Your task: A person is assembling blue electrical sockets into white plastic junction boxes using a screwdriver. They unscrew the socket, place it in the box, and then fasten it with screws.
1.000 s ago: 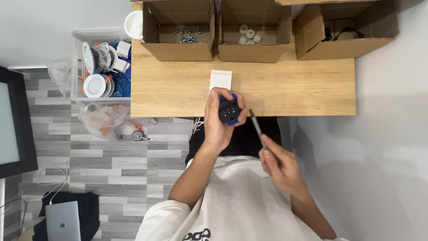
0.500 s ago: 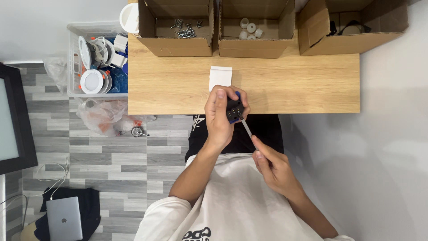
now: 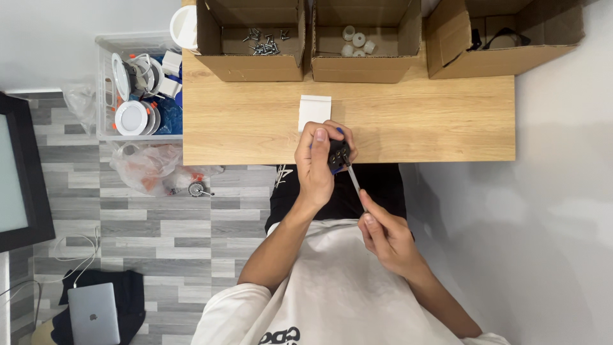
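My left hand (image 3: 317, 163) grips a small black and blue part (image 3: 338, 155) at the front edge of the wooden table (image 3: 408, 121). My right hand (image 3: 383, 235) holds a screwdriver (image 3: 355, 181) below it, over my lap. The metal shaft points up and its tip touches the black part. A small white box (image 3: 315, 111) lies on the table just beyond my left hand.
Three open cardboard boxes stand along the table's far edge: one with screws (image 3: 260, 39), one with small white parts (image 3: 357, 41), one with a black cable (image 3: 491, 38). A clear bin of round lamps (image 3: 137, 89) and a plastic bag (image 3: 153, 167) sit left of the table. A laptop (image 3: 94, 313) lies on the floor.
My right hand has brought the screwdriver up and left, so its tip now meets the black part. My left hand has kept hold of the part and turned it slightly.
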